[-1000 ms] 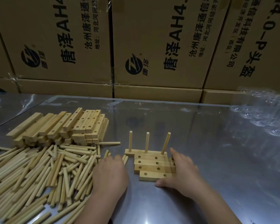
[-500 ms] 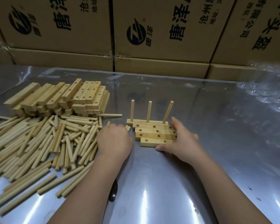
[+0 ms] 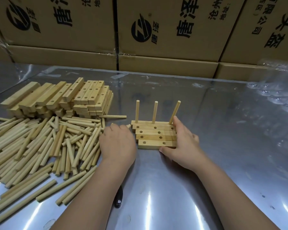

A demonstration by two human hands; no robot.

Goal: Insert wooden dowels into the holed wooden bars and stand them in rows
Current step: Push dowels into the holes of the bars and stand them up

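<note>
Left hand point(image 3: 117, 143), fingers curled round dowels point(image 3: 128, 126) at pile edge; right hand point(image 3: 181, 143) pinching flat holed bars point(image 3: 154, 137) on tabletop point(image 3: 231, 146): probably best to keep the bars squeezed square and seat each dowel plumb.

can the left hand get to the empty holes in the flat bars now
Probably yes. The left hand lies right beside the holed bars with nothing between; the right hand grips only their right ends, so those holes may be blocked.
</note>
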